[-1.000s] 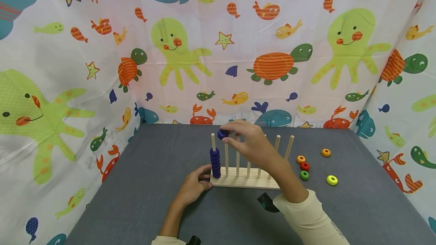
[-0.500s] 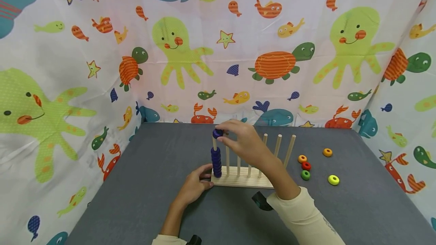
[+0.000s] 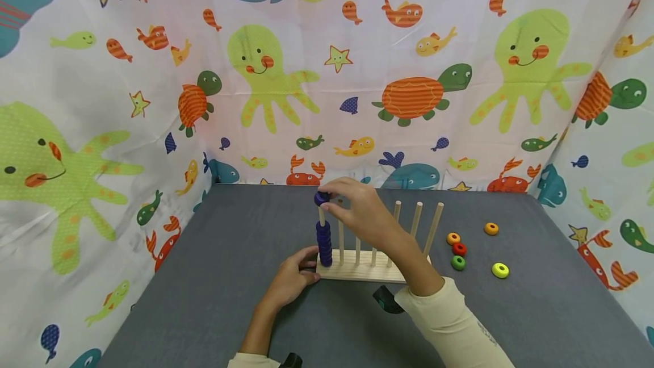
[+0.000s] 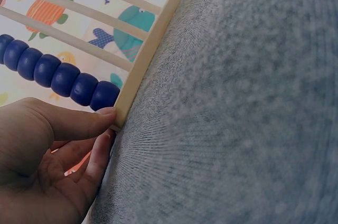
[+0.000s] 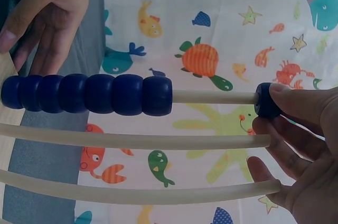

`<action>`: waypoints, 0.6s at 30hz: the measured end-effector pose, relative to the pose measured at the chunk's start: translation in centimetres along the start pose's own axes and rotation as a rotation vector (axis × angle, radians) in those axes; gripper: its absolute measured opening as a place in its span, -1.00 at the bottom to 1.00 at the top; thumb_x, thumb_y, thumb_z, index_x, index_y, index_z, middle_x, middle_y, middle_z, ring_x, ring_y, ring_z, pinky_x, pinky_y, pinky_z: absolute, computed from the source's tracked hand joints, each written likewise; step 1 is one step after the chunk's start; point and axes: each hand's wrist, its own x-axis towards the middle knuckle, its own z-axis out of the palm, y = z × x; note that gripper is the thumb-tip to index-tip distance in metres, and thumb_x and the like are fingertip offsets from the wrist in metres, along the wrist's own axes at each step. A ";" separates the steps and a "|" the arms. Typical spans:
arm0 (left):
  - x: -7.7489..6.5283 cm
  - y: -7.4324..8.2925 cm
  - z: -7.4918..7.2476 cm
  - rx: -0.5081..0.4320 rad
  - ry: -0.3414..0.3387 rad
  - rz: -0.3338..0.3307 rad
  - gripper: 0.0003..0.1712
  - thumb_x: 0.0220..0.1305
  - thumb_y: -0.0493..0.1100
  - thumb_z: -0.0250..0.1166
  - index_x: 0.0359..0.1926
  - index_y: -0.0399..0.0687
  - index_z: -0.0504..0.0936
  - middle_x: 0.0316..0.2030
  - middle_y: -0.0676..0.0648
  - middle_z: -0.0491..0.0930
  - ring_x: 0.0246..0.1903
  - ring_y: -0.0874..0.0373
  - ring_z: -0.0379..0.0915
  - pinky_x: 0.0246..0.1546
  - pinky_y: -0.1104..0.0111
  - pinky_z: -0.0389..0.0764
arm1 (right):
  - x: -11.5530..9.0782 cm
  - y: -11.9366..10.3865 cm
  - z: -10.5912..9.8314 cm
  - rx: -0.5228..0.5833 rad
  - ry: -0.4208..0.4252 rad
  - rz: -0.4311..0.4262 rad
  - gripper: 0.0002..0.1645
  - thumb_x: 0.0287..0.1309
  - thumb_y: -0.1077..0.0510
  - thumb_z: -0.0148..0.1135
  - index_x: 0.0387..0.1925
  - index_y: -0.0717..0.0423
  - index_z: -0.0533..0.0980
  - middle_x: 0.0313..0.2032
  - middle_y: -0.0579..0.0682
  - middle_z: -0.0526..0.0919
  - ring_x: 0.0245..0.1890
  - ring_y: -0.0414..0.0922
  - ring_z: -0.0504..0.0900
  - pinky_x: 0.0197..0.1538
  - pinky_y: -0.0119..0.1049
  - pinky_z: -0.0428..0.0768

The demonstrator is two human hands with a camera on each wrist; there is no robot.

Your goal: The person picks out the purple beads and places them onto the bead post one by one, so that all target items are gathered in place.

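Note:
A wooden stand has a flat pale base (image 3: 352, 274) with a row of upright pegs. On its leftmost peg sits a stack of dark blue beads (image 3: 324, 243), several high. My left hand (image 3: 290, 278) holds the base's left end, the thumb on its edge in the left wrist view. With thumb and fingertips my right hand (image 3: 368, 217) pinches one more blue bead (image 5: 267, 100). In the right wrist view that bead is at the top end of the leftmost peg, a stretch of bare peg between it and the stack. The right hand partly hides the middle pegs in the head view.
Right of the stand lie loose beads: two orange ones (image 3: 452, 238) (image 3: 491, 229), a red bead (image 3: 458, 249), a green bead (image 3: 457, 263) and a yellow bead (image 3: 500, 270). A sea-animal curtain (image 3: 306, 101) hangs behind the grey table (image 3: 245, 220).
My right hand has moved left with the blue bead, from beside the leftmost peg onto its top. My left hand keeps its hold on the base.

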 end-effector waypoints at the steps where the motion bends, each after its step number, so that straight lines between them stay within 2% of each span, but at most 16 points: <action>1: 0.0 0.0 0.0 0.000 0.001 0.001 -0.27 0.34 -0.43 0.35 0.51 -0.19 0.43 0.33 -0.32 0.57 0.15 -0.15 0.67 0.04 0.17 0.75 | 0.0 0.0 0.1 0.000 -0.002 -0.001 -0.56 0.33 0.24 0.44 0.22 0.19 0.66 0.16 0.08 0.73 0.06 -0.03 0.75 0.15 -0.04 0.73; 10: 0.0 0.0 0.0 0.015 0.004 0.005 -0.28 0.35 -0.42 0.35 0.51 -0.19 0.43 0.32 -0.32 0.58 0.15 -0.14 0.67 0.05 0.14 0.74 | 0.2 0.2 0.4 -0.007 -0.016 -0.001 -0.56 0.32 0.25 0.45 0.21 0.18 0.67 0.10 0.07 0.74 0.03 -0.02 0.75 0.07 -0.06 0.74; 18: -0.1 0.0 -0.1 -0.008 0.000 0.014 -0.27 0.33 -0.43 0.35 0.50 -0.21 0.44 0.30 -0.34 0.59 0.13 -0.16 0.68 0.06 0.13 0.74 | -0.2 0.2 0.0 -0.028 -0.004 0.001 -0.55 0.33 0.24 0.44 0.23 0.12 0.67 0.14 0.05 0.74 0.07 -0.03 0.74 0.14 -0.03 0.73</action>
